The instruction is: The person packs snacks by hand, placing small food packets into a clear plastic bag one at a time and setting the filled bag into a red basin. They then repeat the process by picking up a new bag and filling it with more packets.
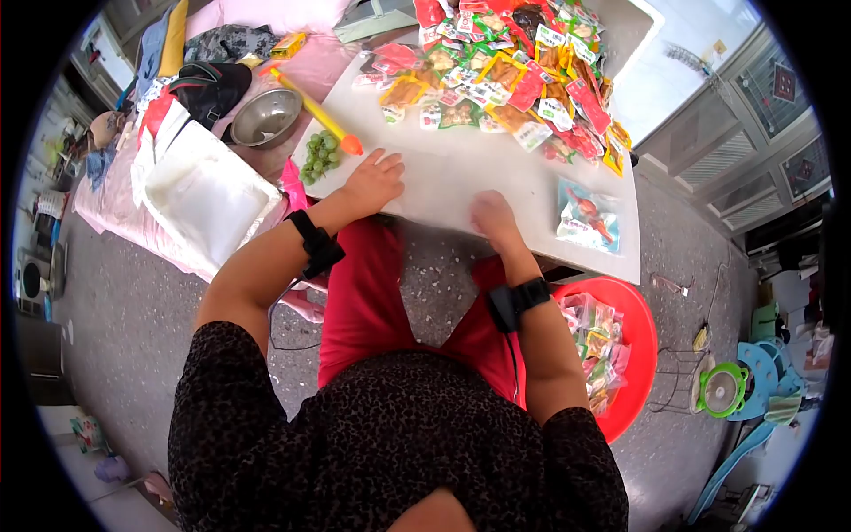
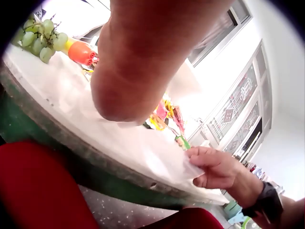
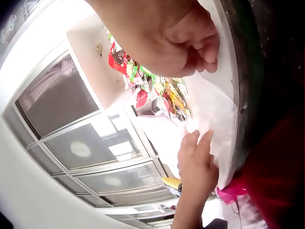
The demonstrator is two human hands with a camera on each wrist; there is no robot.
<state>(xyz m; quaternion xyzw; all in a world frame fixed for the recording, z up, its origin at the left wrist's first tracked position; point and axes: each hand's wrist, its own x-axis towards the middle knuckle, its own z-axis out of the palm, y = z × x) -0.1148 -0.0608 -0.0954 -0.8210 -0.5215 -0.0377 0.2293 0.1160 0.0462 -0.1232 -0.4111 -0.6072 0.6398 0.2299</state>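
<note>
A clear plastic bag [image 2: 164, 155] [image 3: 214, 112] lies flat along the near edge of the white table, stretched between the two hands. My left hand [image 1: 372, 183] [image 3: 198, 164] rests on its left part with the fingers extended. At the right end, my right hand [image 1: 496, 217] [image 2: 214, 167] [image 3: 190, 43] has curled fingers and pinches the bag's edge. Green grapes [image 1: 320, 158] [image 2: 40, 38] sit left of my left hand, beside a yellow tool with an orange tip [image 1: 352, 144]. A blue-and-clear packet [image 1: 588, 215] lies right of my right hand.
Many small colourful snack packets [image 1: 496, 71] are heaped at the table's back, by a white foam box [image 1: 634, 40]. A red basin [image 1: 640, 355] of packets stands on the floor at right. At left are a white foam tray [image 1: 208, 199] and a metal bowl [image 1: 267, 118].
</note>
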